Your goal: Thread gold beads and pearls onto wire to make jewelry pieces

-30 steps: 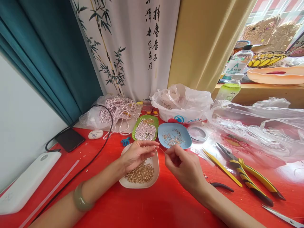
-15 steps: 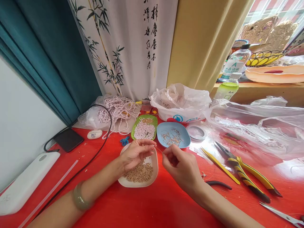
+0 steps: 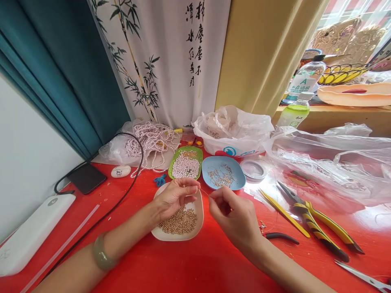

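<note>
A thin thread [image 3: 204, 192] runs in the short gap between my two hands. My left hand [image 3: 177, 196] is closed in a pinch at one end of it, over the white tray [image 3: 156, 233] of gold beads [image 3: 179, 221]. Thumb and forefinger of my right hand [image 3: 233, 211] pinch the other end, to the right of that tray. Any bead at my left fingertips is too small to make out. Just beyond my hands are a green tray [image 3: 200, 156] of pale pink and gold beads and a blue tray [image 3: 238, 166] with small metal pieces.
On the right lie yellow tweezers [image 3: 284, 212], yellow-black pliers [image 3: 310, 219], a black handle [image 3: 281, 237] and scissors [image 3: 362, 276]. A spool [image 3: 253, 169] and plastic bags [image 3: 233, 130] stand at the back. Bead strands [image 3: 149, 140], a phone [image 3: 87, 179] and a black cable [image 3: 125, 197] are on the left.
The view has shifted very slightly. Both hands keep their pinch on the thread, in nearly the same place.
</note>
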Motion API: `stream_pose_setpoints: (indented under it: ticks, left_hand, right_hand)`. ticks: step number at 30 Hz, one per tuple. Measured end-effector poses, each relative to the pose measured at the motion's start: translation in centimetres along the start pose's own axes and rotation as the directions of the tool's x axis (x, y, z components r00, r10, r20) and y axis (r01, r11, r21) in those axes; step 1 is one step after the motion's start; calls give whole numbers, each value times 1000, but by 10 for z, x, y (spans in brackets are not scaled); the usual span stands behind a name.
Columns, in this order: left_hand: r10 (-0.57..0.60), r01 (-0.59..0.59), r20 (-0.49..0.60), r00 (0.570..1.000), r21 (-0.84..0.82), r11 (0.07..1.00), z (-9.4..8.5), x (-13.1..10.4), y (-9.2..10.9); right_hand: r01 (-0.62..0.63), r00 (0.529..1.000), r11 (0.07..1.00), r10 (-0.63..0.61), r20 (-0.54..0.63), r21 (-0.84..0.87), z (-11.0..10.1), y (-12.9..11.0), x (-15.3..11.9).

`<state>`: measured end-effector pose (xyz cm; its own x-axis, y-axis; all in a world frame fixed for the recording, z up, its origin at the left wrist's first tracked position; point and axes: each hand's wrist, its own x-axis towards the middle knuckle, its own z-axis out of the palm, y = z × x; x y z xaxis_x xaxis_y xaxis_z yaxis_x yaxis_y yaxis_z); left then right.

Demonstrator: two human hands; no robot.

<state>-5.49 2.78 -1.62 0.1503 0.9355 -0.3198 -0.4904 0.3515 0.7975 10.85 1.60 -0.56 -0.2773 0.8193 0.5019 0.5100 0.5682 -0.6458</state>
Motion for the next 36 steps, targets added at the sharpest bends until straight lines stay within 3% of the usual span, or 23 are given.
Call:
stream_pose_setpoints:
  ticks: [13, 36]
  left_hand:
    - [28, -28, 37, 999, 8, 1000, -1, 1, 0]
    - [32, -33, 31, 999, 16, 999, -1, 1, -1]
  right_hand:
    - [-47, 999, 998, 46, 5, 51, 1, 3, -2]
    - [56, 996, 998, -55, -69, 19, 3, 5, -3]
